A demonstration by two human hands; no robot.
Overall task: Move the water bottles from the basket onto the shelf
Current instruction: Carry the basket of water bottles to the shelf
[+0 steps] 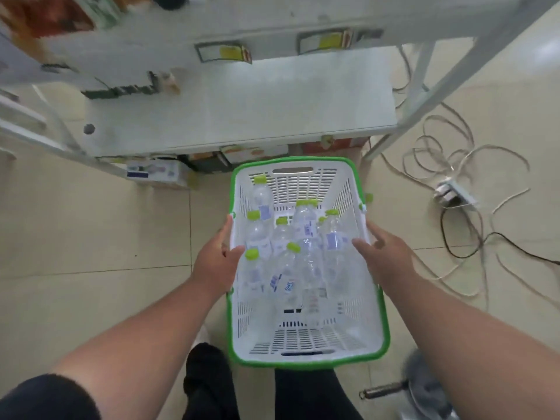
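Observation:
A white basket (306, 341) with a green rim stands low in front of me, below the white shelf (242, 113). Several clear water bottles (306, 228) with green caps lie jumbled in its far half. My left hand (216, 262) grips the basket's left wall, thumb inside and fingers outside. My right hand (385, 256) holds the right wall the same way, thumb inside, fingers spread along the rim. Neither hand touches a bottle.
An upper shelf edge carries yellow price tags (224, 53). Boxes (151, 172) sit under the lower shelf. Loose cables and a power strip (454, 194) lie on the tiled floor at right. A metal tool (418, 389) lies at bottom right. My dark trousers (209, 383) are beneath the basket's near edge.

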